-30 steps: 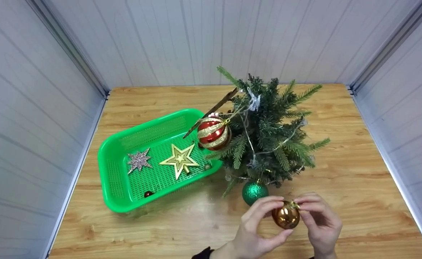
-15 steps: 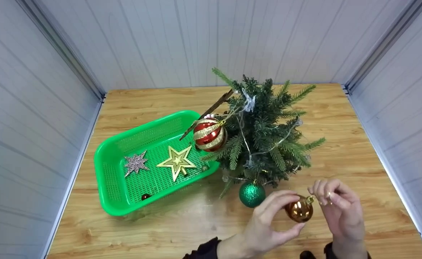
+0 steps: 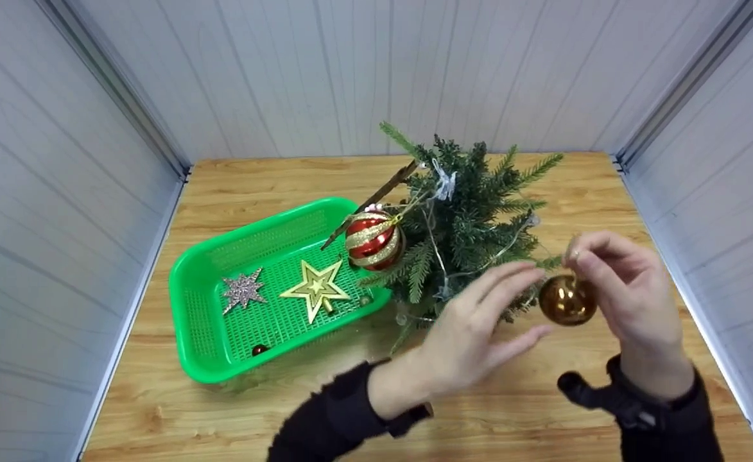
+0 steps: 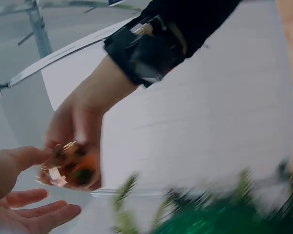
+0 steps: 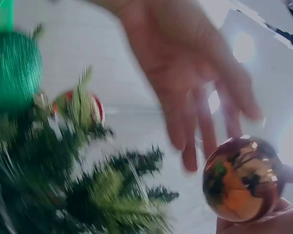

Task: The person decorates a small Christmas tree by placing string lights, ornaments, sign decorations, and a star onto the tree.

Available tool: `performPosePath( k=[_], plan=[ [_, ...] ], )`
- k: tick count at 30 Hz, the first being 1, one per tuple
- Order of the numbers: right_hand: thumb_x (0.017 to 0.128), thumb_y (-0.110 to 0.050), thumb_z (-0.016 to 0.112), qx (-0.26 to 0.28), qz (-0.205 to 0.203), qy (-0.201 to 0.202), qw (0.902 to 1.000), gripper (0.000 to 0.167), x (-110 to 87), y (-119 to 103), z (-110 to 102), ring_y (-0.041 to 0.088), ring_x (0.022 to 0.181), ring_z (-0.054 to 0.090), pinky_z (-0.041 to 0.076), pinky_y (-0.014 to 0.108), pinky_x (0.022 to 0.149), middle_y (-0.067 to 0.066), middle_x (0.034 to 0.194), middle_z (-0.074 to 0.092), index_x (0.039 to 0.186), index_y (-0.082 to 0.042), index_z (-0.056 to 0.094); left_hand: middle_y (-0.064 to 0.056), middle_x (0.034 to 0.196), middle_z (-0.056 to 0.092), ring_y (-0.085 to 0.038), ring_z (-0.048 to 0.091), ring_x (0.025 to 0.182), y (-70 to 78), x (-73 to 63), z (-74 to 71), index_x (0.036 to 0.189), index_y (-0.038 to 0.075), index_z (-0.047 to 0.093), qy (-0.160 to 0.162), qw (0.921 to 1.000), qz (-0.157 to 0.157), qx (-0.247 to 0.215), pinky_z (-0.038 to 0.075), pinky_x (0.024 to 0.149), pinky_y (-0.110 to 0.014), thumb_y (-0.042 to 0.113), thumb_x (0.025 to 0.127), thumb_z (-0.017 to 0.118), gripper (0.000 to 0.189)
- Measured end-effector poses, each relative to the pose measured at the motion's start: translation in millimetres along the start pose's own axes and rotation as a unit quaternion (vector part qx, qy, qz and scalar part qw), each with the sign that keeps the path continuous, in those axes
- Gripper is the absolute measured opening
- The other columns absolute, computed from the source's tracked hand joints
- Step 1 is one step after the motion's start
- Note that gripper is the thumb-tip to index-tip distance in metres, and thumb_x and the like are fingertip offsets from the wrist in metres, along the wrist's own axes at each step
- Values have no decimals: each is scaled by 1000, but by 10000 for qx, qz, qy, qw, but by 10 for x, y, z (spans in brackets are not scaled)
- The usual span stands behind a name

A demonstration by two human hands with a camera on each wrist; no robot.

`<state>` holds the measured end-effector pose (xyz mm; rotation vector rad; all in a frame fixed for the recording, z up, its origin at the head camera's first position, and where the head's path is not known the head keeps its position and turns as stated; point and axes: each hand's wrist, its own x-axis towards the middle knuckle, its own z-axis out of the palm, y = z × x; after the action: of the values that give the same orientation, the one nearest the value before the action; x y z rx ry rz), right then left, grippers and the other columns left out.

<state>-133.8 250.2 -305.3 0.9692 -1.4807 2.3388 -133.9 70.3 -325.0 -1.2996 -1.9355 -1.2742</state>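
Note:
My right hand [image 3: 636, 292] pinches the top of a shiny gold bauble [image 3: 567, 300], which hangs just below the fingertips. Left of the bauble is my left hand [image 3: 463, 330], its fingers stretched out and spread from the thumb; in the right wrist view a gap shows between that hand and the bauble [image 5: 241, 180]. Behind both hands stands a small Christmas tree [image 3: 472, 218]. On its left side hangs a red and gold striped bauble [image 3: 375, 240]. A glittery green bauble [image 5: 13, 70] appears in the right wrist view; my left hand hides it in the head view.
A green basket [image 3: 187, 327] to the left holds a gold star tree topper [image 3: 316, 287], a glittery pinkish star [image 3: 243, 290] and a small dark red ball [image 3: 260, 350]. A brown twig [image 3: 386, 186] sticks out over its rim. Pale panels [image 3: 286, 77] enclose the wooden table [image 3: 158, 410].
The gold bauble has moved up and right toward the tree's right side. My left hand has let go of it, and my right hand now carries it by its top.

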Motion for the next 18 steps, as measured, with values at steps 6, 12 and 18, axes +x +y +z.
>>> performPosePath(
  k=[6, 12, 18],
  plan=[
    [81, 15, 51, -1821, 352, -280, 9823, 6, 349, -125, -118, 18, 72, 54, 47, 20, 65, 15, 81, 59, 85, 17, 55, -7, 108, 58, -14, 53, 98, -85, 574, -376, 111, 2, 56, -1107, 9856, -336, 1233, 38, 86, -12, 24, 87, 55, 32],
    [81, 11, 55, -2620, 620, -436, 9621, 6, 653, -84, -134, 17, 70, 57, 48, 20, 66, 13, 79, 62, 84, 16, 57, 3, 97, 57, -11, 49, 89, -162, 1167, -460, 105, 13, 61, -2733, 9210, -1603, 2266, 42, 74, -16, 26, 88, 55, 23],
    [81, 8, 57, -3466, 824, -86, 9344, 6, 867, 11, -169, 15, 68, 59, 48, 20, 64, 9, 76, 64, 83, 13, 60, 8, 86, 58, -11, 41, 82, -276, 1419, -454, 92, 19, 66, -3022, 8854, -2227, 2741, 30, 73, -23, 36, 82, 59, 21]
  ],
)
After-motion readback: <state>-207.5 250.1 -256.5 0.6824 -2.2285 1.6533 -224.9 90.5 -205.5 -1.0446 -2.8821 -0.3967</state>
